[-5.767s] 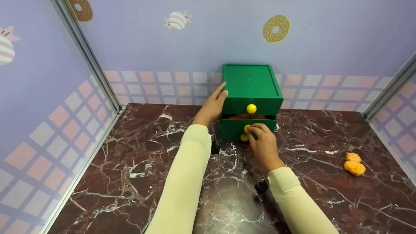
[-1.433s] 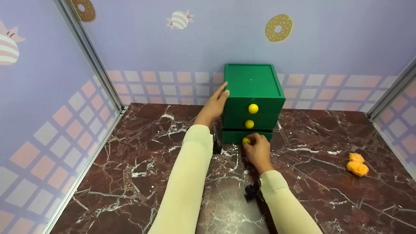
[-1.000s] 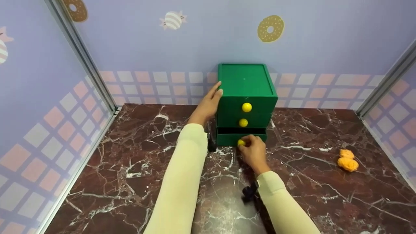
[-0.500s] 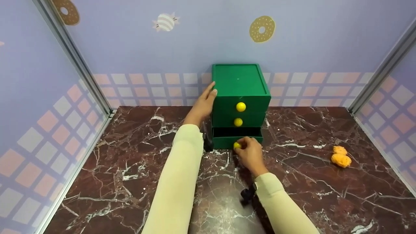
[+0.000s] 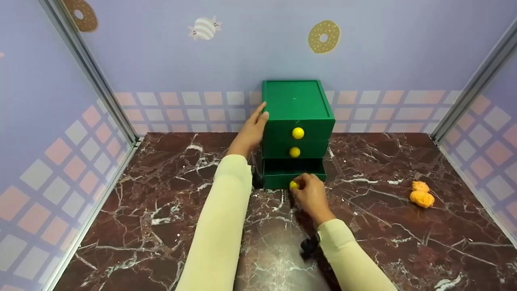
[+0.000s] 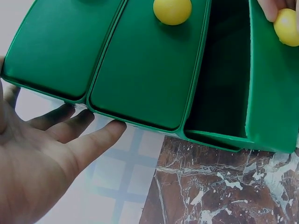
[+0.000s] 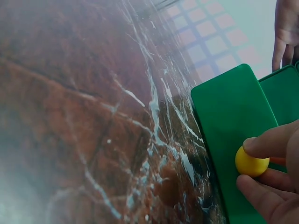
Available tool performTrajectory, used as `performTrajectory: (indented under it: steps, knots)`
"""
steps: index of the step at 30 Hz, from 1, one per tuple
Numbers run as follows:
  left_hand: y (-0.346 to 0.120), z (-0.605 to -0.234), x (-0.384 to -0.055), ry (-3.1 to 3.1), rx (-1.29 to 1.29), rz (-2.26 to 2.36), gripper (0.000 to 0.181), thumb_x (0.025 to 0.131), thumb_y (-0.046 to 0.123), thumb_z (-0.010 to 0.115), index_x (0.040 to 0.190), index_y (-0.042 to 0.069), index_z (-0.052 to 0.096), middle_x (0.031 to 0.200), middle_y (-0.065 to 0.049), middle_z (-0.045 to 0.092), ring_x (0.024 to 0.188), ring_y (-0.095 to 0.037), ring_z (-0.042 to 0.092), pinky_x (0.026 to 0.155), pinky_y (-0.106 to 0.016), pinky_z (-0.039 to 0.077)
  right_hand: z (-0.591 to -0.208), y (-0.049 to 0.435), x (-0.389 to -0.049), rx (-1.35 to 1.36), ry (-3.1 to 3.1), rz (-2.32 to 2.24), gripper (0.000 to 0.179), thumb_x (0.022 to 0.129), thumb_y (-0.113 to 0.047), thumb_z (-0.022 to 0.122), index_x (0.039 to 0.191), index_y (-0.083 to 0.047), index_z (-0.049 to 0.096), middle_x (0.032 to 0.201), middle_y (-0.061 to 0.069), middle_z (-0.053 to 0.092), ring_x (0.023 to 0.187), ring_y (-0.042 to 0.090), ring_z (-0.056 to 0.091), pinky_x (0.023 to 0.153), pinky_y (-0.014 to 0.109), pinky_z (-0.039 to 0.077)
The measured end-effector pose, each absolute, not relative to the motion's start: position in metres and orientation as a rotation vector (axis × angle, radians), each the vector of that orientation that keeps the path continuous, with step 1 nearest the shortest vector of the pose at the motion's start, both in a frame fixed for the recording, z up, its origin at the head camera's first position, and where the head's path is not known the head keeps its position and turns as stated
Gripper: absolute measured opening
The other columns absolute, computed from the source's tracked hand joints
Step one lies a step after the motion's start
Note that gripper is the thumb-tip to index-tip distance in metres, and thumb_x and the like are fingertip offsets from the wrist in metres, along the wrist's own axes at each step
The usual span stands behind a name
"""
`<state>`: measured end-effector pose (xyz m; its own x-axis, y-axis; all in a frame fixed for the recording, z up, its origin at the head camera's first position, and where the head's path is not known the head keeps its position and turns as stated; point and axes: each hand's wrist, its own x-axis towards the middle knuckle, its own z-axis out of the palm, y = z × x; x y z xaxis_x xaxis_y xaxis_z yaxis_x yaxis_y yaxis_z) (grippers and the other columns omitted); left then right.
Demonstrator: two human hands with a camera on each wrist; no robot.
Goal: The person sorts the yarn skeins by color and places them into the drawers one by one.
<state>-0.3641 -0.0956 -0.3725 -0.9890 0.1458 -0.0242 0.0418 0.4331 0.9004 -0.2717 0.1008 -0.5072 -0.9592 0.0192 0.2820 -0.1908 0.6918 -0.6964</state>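
Closest to the person, the bench [image 5: 282, 250] is shiny and dark red, with thin white lines like cracks. The right hand [image 5: 312, 195] pinches the round yellow knob [image 5: 293, 185] of the bottom drawer [image 5: 274, 182], ahead at twelve o'clock. That drawer sticks out part way; it's too dark to see the back. I'd slide it slow and flat, so it doesn't tip or get stuck. At two o'clock sits an orange fluffy thing [image 5: 422, 198], two soft lumps touching. The left hand [image 5: 252, 130] rests on the side of the green box [image 5: 294, 101], at its nine o'clock, fingers spread. Pressing there should stop the box slipping, I think. The box is smooth and hard, likely plastic, with a rim round its top. Farthest off, the purple wall [image 5: 258, 52] has pink and white squares.
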Motion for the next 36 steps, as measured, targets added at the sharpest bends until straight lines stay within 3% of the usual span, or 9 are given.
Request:
performTrajectory:
  steps: [12,36]
  knots:
    - [-0.095,-0.376,-0.366,2.584,0.163,1.632,0.054,0.101,0.058,0.029,0.153,0.047,0.016,0.162,-0.001,0.021,0.148,-0.032,0.022,0.118,-0.055,0.021,-0.507,0.102,-0.262,0.23,-2.645,1.016,0.016,0.077,-0.008,0.077,0.091,-0.006,0.07,0.082,0.008,0.06,0.074,0.022,0.058,0.067,0.037,0.053]
    - [-0.096,-0.375,-0.363,2.561,0.141,1.615,0.054,0.099,0.063,0.028,0.15,0.055,0.013,0.163,0.003,0.019,0.148,-0.032,0.024,0.117,-0.058,0.022,-0.51,0.108,-0.247,0.274,-2.644,1.014,0.016,0.076,-0.01,0.077,0.09,-0.008,0.071,0.082,0.005,0.059,0.072,0.019,0.057,0.067,0.033,0.052]
